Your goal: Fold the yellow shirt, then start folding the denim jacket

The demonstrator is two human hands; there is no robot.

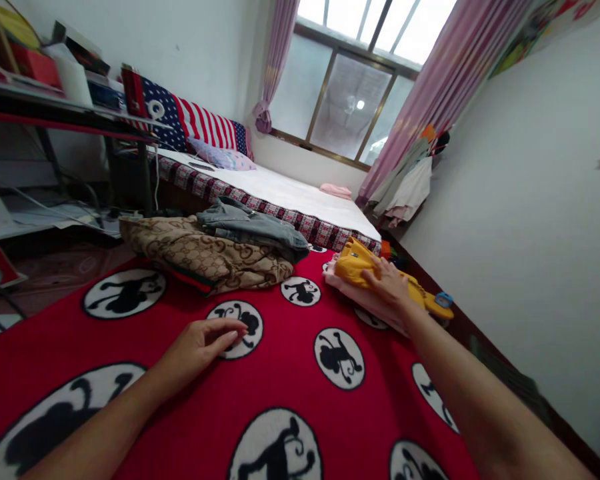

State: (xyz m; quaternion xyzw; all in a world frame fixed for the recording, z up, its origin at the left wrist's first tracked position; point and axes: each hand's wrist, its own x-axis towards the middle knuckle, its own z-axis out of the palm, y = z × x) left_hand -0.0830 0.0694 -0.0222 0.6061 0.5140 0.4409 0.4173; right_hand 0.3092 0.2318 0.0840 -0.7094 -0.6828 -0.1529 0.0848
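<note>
My right hand (387, 283) rests with its fingers spread on a folded yellow garment (353, 263). Beneath that garment lies a folded pale pink cloth (343, 290), close to the right edge of a red blanket (285, 373) printed with black monkeys in white circles. My left hand (213, 343) hovers over or lightly touches the blanket, left of the middle. It holds nothing that I can see, and a gap shows between thumb and fingers. Beyond it sits a brown patterned cloth heap (220, 260) with a blue denim garment (253, 223) on top.
A second bed (290, 187) with a white sheet stands beyond, below the window. At left is a cluttered desk (65, 110) with cables underneath. Clothes (405, 187) hang by the pink curtain (410, 120). A white wall (530, 233) closes the right side.
</note>
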